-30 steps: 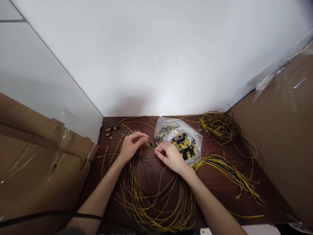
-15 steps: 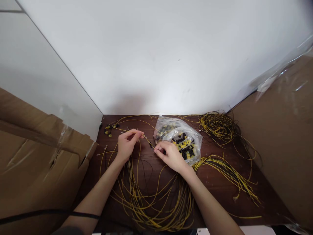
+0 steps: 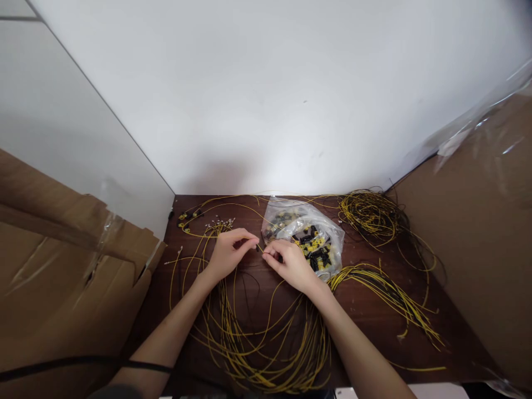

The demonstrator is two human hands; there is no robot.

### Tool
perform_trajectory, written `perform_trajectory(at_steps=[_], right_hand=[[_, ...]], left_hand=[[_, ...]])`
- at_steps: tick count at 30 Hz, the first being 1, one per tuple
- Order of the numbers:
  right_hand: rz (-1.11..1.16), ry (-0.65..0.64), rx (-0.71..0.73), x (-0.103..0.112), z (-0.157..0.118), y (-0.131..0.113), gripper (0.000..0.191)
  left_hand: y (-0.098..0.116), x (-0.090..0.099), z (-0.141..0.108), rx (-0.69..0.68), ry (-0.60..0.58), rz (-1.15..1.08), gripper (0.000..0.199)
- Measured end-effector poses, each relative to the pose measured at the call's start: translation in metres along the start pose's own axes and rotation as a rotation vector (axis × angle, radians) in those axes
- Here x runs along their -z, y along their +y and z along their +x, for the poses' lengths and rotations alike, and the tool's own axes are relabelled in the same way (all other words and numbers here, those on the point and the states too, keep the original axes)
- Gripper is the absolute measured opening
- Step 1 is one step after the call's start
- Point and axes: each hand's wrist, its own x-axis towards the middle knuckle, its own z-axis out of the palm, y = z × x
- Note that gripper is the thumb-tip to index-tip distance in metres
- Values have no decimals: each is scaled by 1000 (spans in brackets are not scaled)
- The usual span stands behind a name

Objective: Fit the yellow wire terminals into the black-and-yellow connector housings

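Over the middle of the dark wooden table, my left hand [image 3: 233, 252] and my right hand [image 3: 291, 265] are close together, both pinching. A short stretch of thin yellow wire [image 3: 260, 249] shows between their fingertips. A small dark piece at my left fingertips is too small to make out. Beneath and between my forearms lies a looped bundle of yellow and black wires [image 3: 266, 377]. Its ends with small pale tips [image 3: 220, 223] fan out behind my left hand. Just beyond my right hand sits a clear plastic bag [image 3: 276, 213] of black and yellow connectors [image 3: 318, 249].
A tangled coil of yellow and black wire [image 3: 368, 213] lies at the back right. Cut wire ends [image 3: 399, 305] spread to the right. Several loose connectors [image 3: 187, 221] lie back left. Cardboard [image 3: 62, 266] stands at the left, a brown panel [image 3: 477, 221] at the right, a white wall [image 3: 266, 100] behind.
My left hand has moved right and slightly down along the wire, closer to my right hand. The pale wire tips behind it are uncovered. My right hand has stayed in place.
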Motion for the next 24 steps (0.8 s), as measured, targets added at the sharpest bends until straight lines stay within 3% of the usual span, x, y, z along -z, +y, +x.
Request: perform_trajectory(at_steps=[8,12,15,20,24], right_hand=[[32,4,-11,0,1,1,10],[42,9,-22,0,0,2,10],[47,16,-27,0,0,2,10],[40,17,-21,1,1,0,9],[40,24,-23,0,1,0,9]], left_hand=[[-3,2,3,232,363,-289,17],[-7,3,5,252,453,-343,18],[-6,4,5,235,396,-317,19],[-1,-1,2,234,131,-285,20],[0,-5,0,211,58,-257,34]])
